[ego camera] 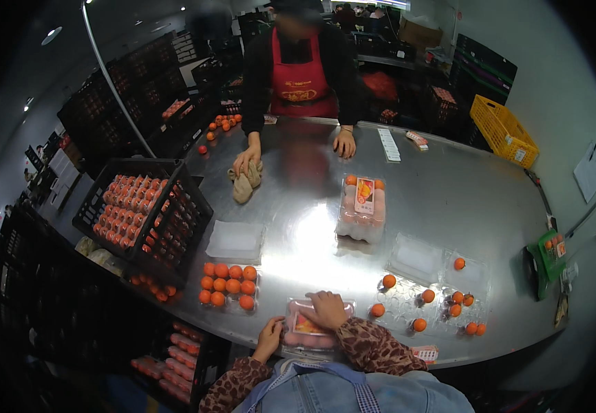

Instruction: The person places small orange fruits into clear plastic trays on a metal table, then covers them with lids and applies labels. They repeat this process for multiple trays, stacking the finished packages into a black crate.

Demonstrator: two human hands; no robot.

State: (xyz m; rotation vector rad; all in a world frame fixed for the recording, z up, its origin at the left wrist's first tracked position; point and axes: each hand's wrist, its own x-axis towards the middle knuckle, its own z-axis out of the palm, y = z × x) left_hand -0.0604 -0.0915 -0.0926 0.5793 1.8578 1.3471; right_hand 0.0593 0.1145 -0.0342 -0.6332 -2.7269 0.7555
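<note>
Directly before me a closed clear plastic fruit box [312, 340] lies on the steel table, with a printed fruit label on its lid. My left hand [269, 338] holds its left side, thumb and fingers at the edge. Across the top lies my right hand [327, 310], fingers spread over the lid and partly covering the label. To the left, an open clamshell tray [253, 287] carries rows of small orange fruits [233, 285]. On the right are two open clear trays [398, 298] with only some cups filled. A paper strip of labels [426, 353] sits by my right sleeve.
Stacked, labelled fruit boxes [362, 214] stand mid-table. Opposite, a person in a red apron [300, 77] presses a beige cloth [246, 183] on the steel table [447, 196]. A black crate [145, 206] of packed fruit flanks the left edge; a yellow crate [504, 131] is far right.
</note>
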